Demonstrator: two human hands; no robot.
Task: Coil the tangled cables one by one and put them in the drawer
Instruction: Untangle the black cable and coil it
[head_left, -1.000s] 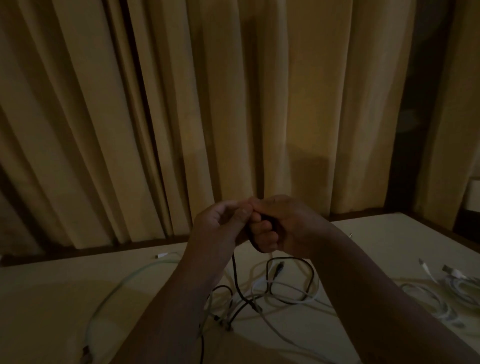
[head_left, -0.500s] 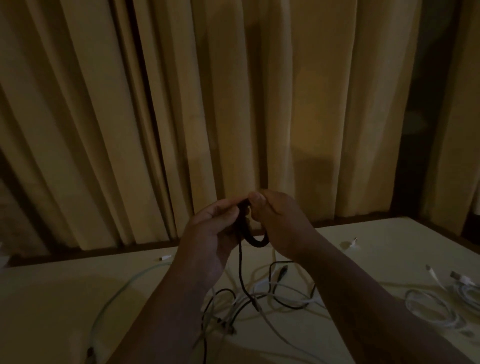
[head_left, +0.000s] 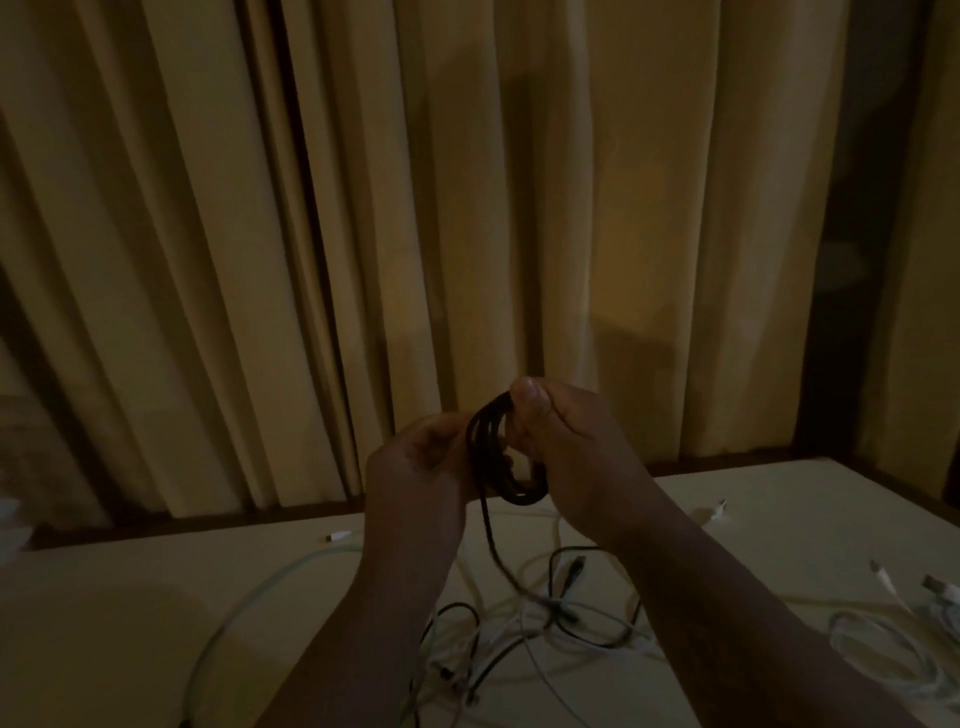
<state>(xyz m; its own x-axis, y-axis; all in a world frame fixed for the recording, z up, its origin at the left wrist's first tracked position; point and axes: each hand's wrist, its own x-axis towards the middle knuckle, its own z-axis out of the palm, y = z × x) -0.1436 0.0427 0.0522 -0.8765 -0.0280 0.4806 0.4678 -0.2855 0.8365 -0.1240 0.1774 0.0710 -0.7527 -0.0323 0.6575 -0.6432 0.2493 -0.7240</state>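
While dim light is swallowing detail, the head view is showing the right hand (head_left: 566, 452) pinching the top of the black cable coil (head_left: 506, 462) with its thumb, above the table (head_left: 130, 623). The left hand (head_left: 415, 457) is curling round the coil's left side, fingertips hidden. The coil's tail is dropping into the tangled cables (head_left: 519, 629), strands hard to separate. White cables (head_left: 883, 649) are lying cut off at the right edge. A pleated curtain (head_left: 311, 208) is hanging behind.

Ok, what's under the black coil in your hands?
Under the black coil, its loose tail hangs down into a tangle of black and white cables on the table. The left forearm and right forearm cover its sides; what lies there cannot be seen.
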